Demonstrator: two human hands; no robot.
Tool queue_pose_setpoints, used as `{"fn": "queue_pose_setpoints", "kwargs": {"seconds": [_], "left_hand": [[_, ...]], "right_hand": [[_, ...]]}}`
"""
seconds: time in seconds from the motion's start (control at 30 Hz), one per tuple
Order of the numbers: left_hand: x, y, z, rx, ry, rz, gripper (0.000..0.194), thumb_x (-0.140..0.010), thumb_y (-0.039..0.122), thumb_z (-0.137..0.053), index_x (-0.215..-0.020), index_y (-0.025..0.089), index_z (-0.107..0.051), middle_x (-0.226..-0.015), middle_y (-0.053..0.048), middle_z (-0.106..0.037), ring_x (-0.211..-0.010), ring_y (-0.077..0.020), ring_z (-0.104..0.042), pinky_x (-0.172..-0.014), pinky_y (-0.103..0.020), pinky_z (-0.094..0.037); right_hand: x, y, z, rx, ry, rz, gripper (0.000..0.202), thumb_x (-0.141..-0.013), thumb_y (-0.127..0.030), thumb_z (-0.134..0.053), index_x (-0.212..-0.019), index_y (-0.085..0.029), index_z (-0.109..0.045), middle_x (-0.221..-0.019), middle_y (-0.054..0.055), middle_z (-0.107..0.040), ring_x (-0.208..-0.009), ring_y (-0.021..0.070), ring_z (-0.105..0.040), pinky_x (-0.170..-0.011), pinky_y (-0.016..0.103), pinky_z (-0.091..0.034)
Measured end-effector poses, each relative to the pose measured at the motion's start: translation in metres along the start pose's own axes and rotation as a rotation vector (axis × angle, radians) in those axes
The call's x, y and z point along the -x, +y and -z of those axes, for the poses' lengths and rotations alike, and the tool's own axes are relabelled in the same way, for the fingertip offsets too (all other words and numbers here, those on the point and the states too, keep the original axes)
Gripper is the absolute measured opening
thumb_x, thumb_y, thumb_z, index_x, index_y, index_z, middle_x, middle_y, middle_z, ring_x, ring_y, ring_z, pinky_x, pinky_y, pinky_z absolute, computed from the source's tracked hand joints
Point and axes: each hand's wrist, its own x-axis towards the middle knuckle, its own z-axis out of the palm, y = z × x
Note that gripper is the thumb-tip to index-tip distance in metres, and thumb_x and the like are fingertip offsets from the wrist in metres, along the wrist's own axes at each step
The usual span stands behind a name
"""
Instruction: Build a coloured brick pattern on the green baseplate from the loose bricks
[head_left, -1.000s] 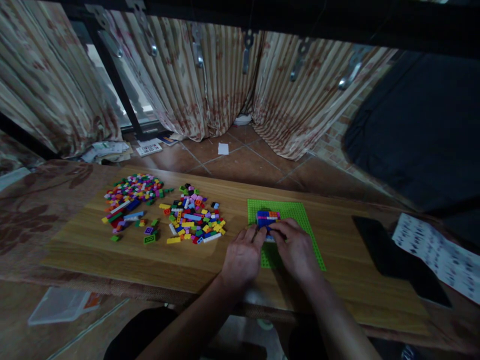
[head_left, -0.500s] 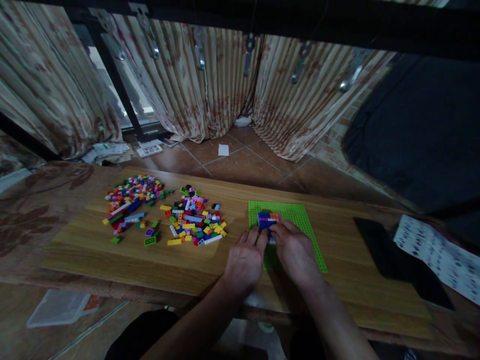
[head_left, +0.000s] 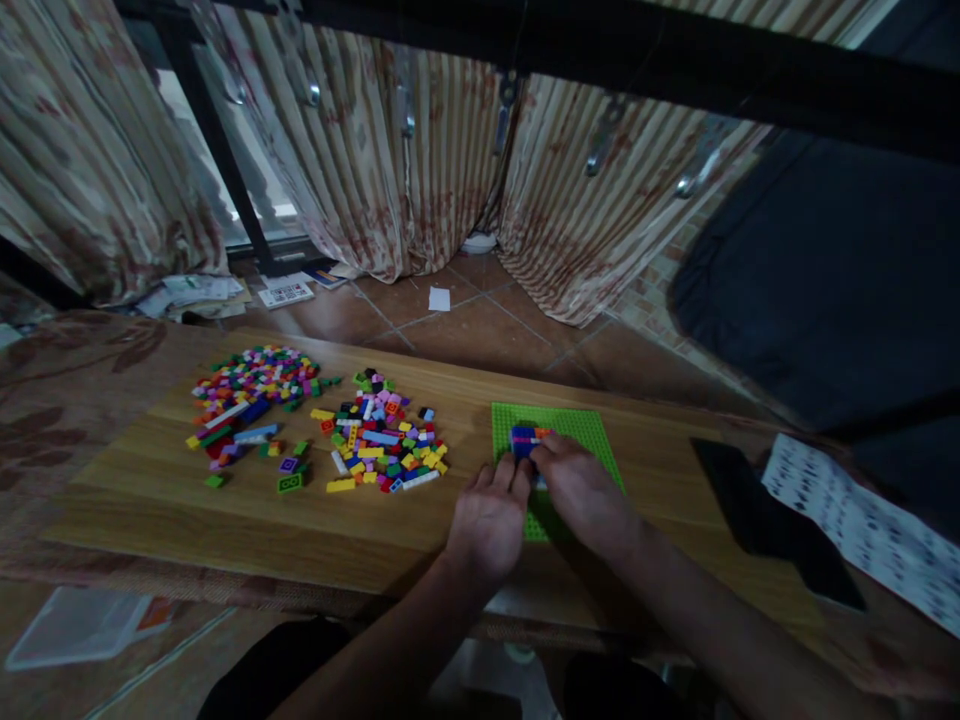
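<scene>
A small build of blue, pink and orange toy bricks (head_left: 523,437) sits on the green studded baseplate (head_left: 589,428). My left hand (head_left: 486,515) lies at the baseplate's left edge. Its fingers stretch forward, tips against the near left side of the build, thumb hidden. From the right, my right hand (head_left: 581,490) reaches over the build with curled fingers closed on its right part. The hand covers that side, and any single brick under the fingertips is too small to make out.
Left of the hands lie a mixed pile of loose bricks (head_left: 382,440) and a denser heap (head_left: 259,375) farther off, on the wooden board (head_left: 247,535). At right are a black flat sheet (head_left: 765,515) and a printed paper sheet (head_left: 862,530). A clear plastic container (head_left: 79,625) stands below left.
The view has turned slightly, shifting most things leftward. My right hand has slid a little up and left over the build, covering more of its right end. My left hand stays against it.
</scene>
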Motion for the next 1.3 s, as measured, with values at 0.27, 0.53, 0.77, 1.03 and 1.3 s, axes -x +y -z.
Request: {"fn": "queue_pose_setpoints", "kwargs": {"seconds": [0.27,0.53,0.77,1.03,1.3], "left_hand": [[0.005,-0.012,-0.009,0.245,0.112,0.009,0.041,-0.089,0.016,-0.043,-0.130,0.016,-0.049,-0.124,-0.010,-0.059,-0.111,-0.0222,-0.056,-0.099,-0.037,-0.048],[0.008,-0.015,-0.001,0.279,0.112,0.082,0.039,-0.089,0.018,-0.044,-0.128,0.018,-0.049,-0.125,-0.008,-0.058,-0.112,-0.0208,-0.058,-0.098,-0.035,-0.048],[0.008,-0.015,0.004,0.280,0.072,0.114,0.039,-0.089,0.018,-0.046,-0.128,0.019,-0.049,-0.127,-0.008,-0.057,-0.114,-0.0214,-0.056,-0.099,-0.035,-0.047],[0.008,-0.014,0.003,0.262,0.075,0.108,0.036,-0.089,0.019,-0.046,-0.126,0.020,-0.050,-0.128,-0.007,-0.056,-0.114,-0.0220,-0.056,-0.099,-0.036,-0.047],[0.005,-0.014,0.001,0.254,0.072,0.108,0.036,-0.090,0.019,-0.046,-0.125,0.019,-0.051,-0.129,-0.007,-0.056,-0.114,-0.0222,-0.056,-0.098,-0.036,-0.048]], "right_hand": [[-0.003,0.018,-0.004,-0.192,0.014,-0.007,0.023,-0.087,-0.011,-0.049,-0.079,-0.018,-0.069,-0.083,0.005,-0.066,-0.079,0.0173,-0.061,-0.076,0.028,-0.047],[0.011,0.022,-0.009,-0.537,0.322,-0.353,0.020,-0.083,-0.033,-0.055,-0.084,-0.020,-0.070,-0.084,0.004,-0.069,-0.071,0.0163,-0.061,-0.067,0.029,-0.046],[0.020,0.008,-0.023,-0.655,0.367,-0.398,0.022,-0.081,-0.037,-0.057,-0.080,-0.020,-0.071,-0.083,0.004,-0.065,-0.070,0.0160,-0.059,-0.067,0.030,-0.046],[0.030,0.012,-0.037,-0.559,0.373,-0.284,0.019,-0.084,-0.034,-0.057,-0.088,-0.025,-0.073,-0.098,0.005,-0.063,-0.092,0.0202,-0.060,-0.086,0.037,-0.048],[0.021,0.020,-0.037,-0.479,0.319,-0.233,0.021,-0.086,-0.033,-0.055,-0.090,-0.025,-0.073,-0.099,0.005,-0.063,-0.095,0.0207,-0.059,-0.086,0.037,-0.048]]}}
